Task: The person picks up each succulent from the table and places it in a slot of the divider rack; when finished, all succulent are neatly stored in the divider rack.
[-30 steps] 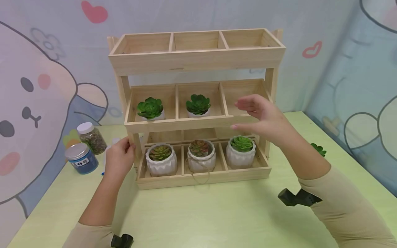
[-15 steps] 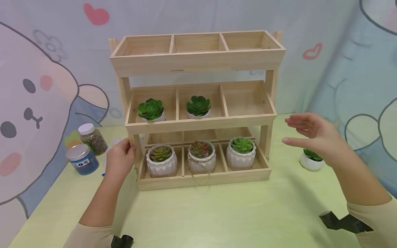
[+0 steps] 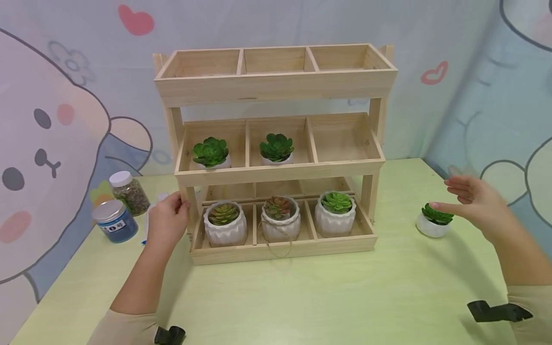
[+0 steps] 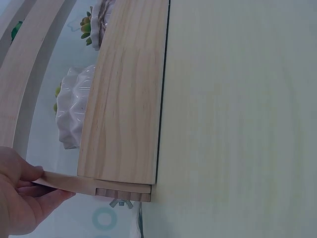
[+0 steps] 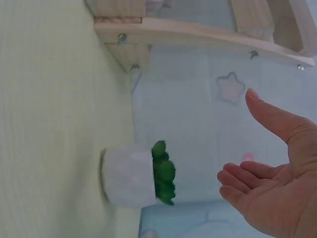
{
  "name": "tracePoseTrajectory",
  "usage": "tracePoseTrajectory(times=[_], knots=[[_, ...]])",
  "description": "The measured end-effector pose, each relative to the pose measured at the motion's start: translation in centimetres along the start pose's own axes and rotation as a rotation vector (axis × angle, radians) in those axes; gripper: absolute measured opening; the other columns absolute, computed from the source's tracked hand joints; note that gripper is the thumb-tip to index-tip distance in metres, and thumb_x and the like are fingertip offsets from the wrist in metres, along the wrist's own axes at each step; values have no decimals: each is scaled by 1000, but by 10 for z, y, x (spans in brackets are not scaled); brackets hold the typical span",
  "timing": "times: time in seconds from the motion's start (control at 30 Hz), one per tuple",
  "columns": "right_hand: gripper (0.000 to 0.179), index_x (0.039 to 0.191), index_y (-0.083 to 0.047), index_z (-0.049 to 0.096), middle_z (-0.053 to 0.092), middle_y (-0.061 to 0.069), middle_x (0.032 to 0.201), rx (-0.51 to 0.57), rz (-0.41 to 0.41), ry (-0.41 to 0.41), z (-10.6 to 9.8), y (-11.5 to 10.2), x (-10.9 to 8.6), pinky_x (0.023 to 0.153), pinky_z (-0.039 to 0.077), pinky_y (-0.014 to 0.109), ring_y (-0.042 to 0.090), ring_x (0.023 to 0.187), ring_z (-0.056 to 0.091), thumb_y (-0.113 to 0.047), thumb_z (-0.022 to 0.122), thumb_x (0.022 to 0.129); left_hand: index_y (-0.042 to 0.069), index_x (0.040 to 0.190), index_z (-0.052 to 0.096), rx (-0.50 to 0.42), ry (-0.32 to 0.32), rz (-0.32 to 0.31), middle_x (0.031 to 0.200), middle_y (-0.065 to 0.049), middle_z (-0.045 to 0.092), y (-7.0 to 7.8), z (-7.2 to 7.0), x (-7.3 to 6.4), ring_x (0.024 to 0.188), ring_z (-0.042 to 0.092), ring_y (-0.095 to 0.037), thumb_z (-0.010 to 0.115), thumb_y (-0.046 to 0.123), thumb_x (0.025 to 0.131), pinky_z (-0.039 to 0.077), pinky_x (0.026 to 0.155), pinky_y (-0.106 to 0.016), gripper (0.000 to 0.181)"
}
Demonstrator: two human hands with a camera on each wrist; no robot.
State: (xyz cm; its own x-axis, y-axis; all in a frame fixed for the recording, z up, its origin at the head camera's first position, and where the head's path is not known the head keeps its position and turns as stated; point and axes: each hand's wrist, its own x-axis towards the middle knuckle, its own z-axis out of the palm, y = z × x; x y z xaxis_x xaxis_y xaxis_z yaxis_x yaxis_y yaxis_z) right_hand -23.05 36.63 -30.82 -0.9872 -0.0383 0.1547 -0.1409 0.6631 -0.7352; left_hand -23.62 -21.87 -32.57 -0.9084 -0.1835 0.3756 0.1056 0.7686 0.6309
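Note:
A three-tier wooden shelf (image 3: pixel 276 88) stands on the table. My left hand (image 3: pixel 167 218) pinches its left upright (image 4: pixel 74 183) between thumb and fingers, plain in the left wrist view. On the right, my right hand (image 3: pixel 483 206) hovers with thumb and fingers spread, holding nothing. Just beside it a green succulent in a white pot (image 3: pixel 432 225) sits on the table; in the right wrist view the hand (image 5: pixel 272 183) is apart from that pot. Two green succulents (image 3: pixel 210 152) occupy the middle tier's left and centre compartments, while three white-potted succulents (image 3: pixel 225 225) fill the bottom tier.
Left of the shelf are a blue jar with a silver lid (image 3: pixel 114 221) and a clear jar of brown bits with a white lid (image 3: pixel 129 192). A twine loop (image 3: pixel 280 254) hangs from the bottom middle pot. A patterned curtain (image 3: pixel 276 21) lies behind.
My right hand has moved right and down, from the middle tier's right compartment to beside the lone potted succulent. My left hand stays at the upright.

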Motion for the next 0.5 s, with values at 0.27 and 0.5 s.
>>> tracePoseTrajectory(times=[0.27, 0.5], knots=[[97, 142, 14, 3, 14, 37, 144, 2, 98, -125, 2, 37, 9, 98, 23, 67, 57, 129, 13, -27, 70, 85, -7, 122, 57, 4, 1, -4, 111, -26, 62, 1, 0, 0, 96, 62, -40, 51, 6, 95, 53, 76, -48, 30], [104, 140, 17, 0, 13, 39, 143, -22, 159, -179, 9, 59, 13, 97, 24, 68, 55, 130, 13, -32, 72, 83, -6, 120, 58, 8, 9, 9, 109, -25, 63, -1, 1, 0, 94, 63, -40, 51, 6, 95, 54, 75, -49, 29]])
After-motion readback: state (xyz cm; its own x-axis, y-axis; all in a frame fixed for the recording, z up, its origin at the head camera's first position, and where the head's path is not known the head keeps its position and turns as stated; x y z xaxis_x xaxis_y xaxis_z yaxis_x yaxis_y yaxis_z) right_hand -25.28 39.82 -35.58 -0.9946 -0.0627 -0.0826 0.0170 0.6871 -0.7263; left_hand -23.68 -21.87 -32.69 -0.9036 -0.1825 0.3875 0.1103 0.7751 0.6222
